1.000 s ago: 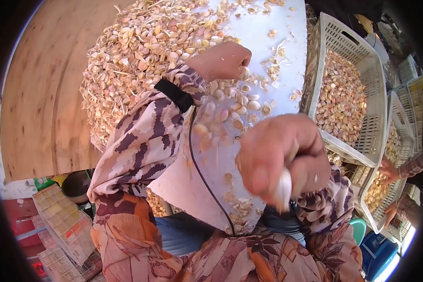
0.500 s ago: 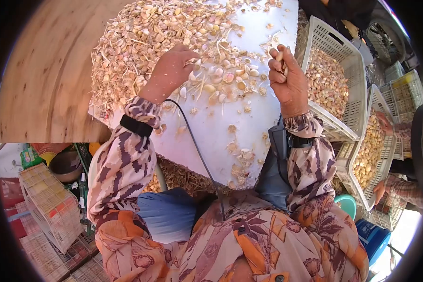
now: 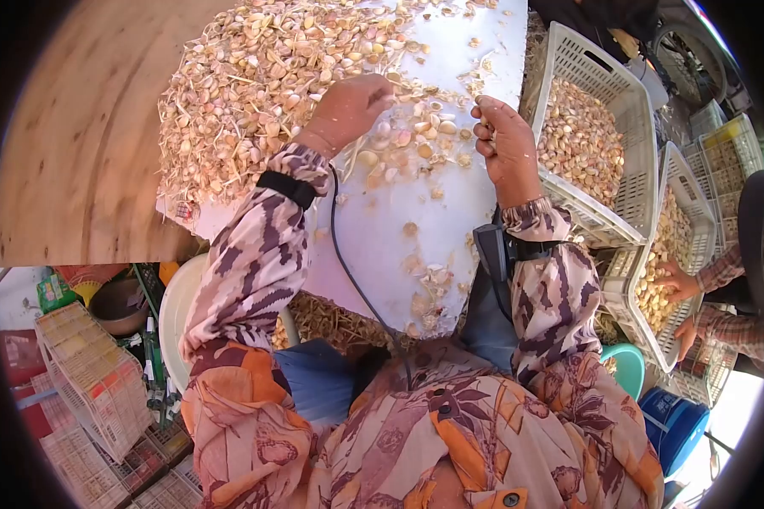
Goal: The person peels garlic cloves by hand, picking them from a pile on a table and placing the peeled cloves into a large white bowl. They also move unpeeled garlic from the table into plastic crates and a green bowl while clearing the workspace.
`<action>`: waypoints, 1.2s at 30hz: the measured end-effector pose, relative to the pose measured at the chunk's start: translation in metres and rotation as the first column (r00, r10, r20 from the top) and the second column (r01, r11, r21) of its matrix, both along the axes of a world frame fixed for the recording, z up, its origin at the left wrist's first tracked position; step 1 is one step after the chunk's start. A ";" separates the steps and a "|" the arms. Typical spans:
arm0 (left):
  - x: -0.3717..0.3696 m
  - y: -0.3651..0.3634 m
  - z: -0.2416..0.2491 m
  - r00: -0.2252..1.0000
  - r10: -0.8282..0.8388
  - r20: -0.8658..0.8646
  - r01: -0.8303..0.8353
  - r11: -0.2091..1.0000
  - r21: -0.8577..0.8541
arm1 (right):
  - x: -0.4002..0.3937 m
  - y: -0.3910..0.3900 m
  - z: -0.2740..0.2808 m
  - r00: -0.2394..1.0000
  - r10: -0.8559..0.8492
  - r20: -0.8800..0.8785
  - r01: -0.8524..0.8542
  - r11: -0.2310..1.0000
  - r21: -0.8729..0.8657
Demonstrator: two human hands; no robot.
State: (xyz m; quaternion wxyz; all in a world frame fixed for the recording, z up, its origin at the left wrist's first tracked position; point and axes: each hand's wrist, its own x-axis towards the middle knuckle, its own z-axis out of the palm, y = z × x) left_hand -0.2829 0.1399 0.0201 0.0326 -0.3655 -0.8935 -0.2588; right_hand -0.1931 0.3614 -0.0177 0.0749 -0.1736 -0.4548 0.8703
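A large heap of garlic cloves point(image 3: 255, 93), mixed with dry stalks and skins, covers the far left of the white board point(image 3: 373, 263). At the heap's right edge is my left hand point(image 3: 346, 112), its fingers drawn together in a pinch; whatever they hold is hidden. Loose cloves and skin scraps point(image 3: 429, 140) lie on the board between my hands. My right hand point(image 3: 508, 148) is raised over the board's right side, fingers curled in a fist around garlic cloves, which the fingers now mostly cover.
Right of the board stands a white plastic crate point(image 3: 645, 161) of cloves, with a second crate point(image 3: 683, 204) beside it, where another person's hands point(image 3: 677, 282) reach in. A plywood sheet point(image 3: 76, 170) lies left. Stacked crates point(image 3: 93, 373) stand lower left; a blue bucket point(image 3: 675, 428) lower right.
My left hand has moved right, toward my right hand. My right fist has turned, so its cloves show less. The other person's upper hand has come further over the second crate.
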 end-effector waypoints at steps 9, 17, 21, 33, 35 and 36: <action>0.206 -0.010 0.135 0.441 -0.892 -0.096 0.392 0.095 0.915 | -0.037 -0.021 -0.008 0.970 0.218 0.111 -0.053 -0.257 0.965; 0.268 -0.034 0.178 0.545 -0.838 0.020 0.304 0.220 0.927 | -0.040 -0.011 -0.026 0.917 0.386 -0.096 0.181 -0.189 0.965; 0.267 -0.049 0.120 0.696 -0.718 0.012 0.240 0.248 0.938 | -0.014 -0.022 0.003 0.879 0.414 -0.239 0.264 -0.004 0.965; 0.259 -0.014 -0.008 0.731 0.081 0.678 -0.592 0.570 0.570 | 0.156 -0.099 0.059 0.844 0.446 -0.299 0.227 0.208 0.951; 0.275 -0.014 -0.012 0.723 0.094 0.684 -0.599 0.579 0.553 | 0.164 -0.101 0.055 0.798 0.562 -0.218 0.204 0.089 0.975; 0.283 -0.016 -0.009 0.592 -0.155 0.791 -0.691 0.407 0.597 | 0.169 -0.108 0.052 0.792 0.542 -0.282 0.190 0.220 0.957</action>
